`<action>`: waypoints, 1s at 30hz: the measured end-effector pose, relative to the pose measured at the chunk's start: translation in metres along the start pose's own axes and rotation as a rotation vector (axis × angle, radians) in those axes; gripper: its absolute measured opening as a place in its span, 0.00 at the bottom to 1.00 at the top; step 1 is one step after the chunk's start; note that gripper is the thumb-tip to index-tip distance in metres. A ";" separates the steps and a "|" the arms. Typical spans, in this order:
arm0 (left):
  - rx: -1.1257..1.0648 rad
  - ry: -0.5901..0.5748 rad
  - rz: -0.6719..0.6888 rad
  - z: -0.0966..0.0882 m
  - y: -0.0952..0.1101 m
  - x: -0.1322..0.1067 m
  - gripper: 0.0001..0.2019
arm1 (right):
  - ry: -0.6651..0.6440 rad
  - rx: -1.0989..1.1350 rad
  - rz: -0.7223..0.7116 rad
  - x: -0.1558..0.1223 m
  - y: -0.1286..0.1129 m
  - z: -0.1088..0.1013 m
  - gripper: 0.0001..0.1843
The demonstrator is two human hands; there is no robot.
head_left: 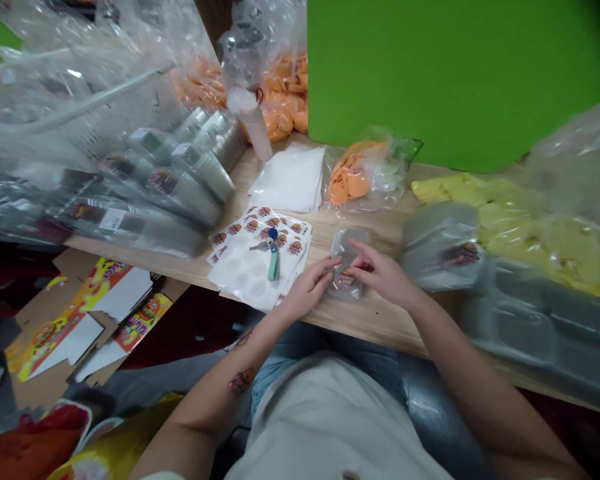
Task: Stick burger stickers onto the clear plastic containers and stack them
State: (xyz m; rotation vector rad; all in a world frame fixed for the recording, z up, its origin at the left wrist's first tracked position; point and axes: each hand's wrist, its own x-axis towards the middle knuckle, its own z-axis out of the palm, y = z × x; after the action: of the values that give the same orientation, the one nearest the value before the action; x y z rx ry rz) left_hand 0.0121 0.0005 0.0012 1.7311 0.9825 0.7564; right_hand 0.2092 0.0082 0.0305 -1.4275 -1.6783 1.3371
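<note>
A clear plastic container (347,241) lies on the wooden table in front of me. On its near part sits a round burger sticker (347,277). My left hand (310,288) grips the container's left edge, thumb and fingers close together. From the right, my right hand (380,272) reaches over it, index finger stretched out and thumb apart from it at the sticker. Left of the container lie sticker sheets (260,267) with burger prints, some spots peeled. Keys with a green strap (273,263) rest on the sheets. Two burger stickers (241,381) are stuck on my left forearm.
Stacked clear containers (180,180) stand at the left, more containers (515,320) at the right. White sheets (290,177), a bag of orange pieces (353,177) and a pale bottle (255,127) are farther back. Yellow bagged pieces (510,220) lie right. A green panel (450,73) rises behind.
</note>
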 end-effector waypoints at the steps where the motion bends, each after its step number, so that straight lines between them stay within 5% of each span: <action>1: -0.001 0.002 0.000 0.000 0.000 0.000 0.18 | -0.008 -0.005 0.001 0.001 0.000 -0.001 0.34; 15: 0.035 0.016 -0.009 0.002 0.004 0.000 0.17 | 0.033 -0.051 -0.024 -0.004 0.004 0.004 0.31; 23: 0.090 0.071 0.027 0.008 0.008 0.001 0.20 | 0.053 -0.282 -0.066 -0.009 0.000 0.008 0.29; 25: 0.123 0.093 0.024 0.011 0.008 0.003 0.20 | 0.143 -0.436 -0.137 -0.016 -0.003 0.007 0.30; 28: 0.123 0.077 -0.008 0.011 0.009 0.006 0.20 | 0.445 -0.639 -0.224 -0.027 -0.003 0.009 0.36; 30: 0.062 0.049 -0.021 0.006 0.009 0.008 0.21 | 0.441 -0.684 -0.263 -0.031 0.000 0.013 0.41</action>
State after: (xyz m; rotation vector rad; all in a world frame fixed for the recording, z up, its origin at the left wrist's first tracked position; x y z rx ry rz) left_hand 0.0234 0.0026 0.0084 1.7602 1.0662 0.7653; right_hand 0.2063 -0.0250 0.0316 -1.6222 -1.9969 0.2603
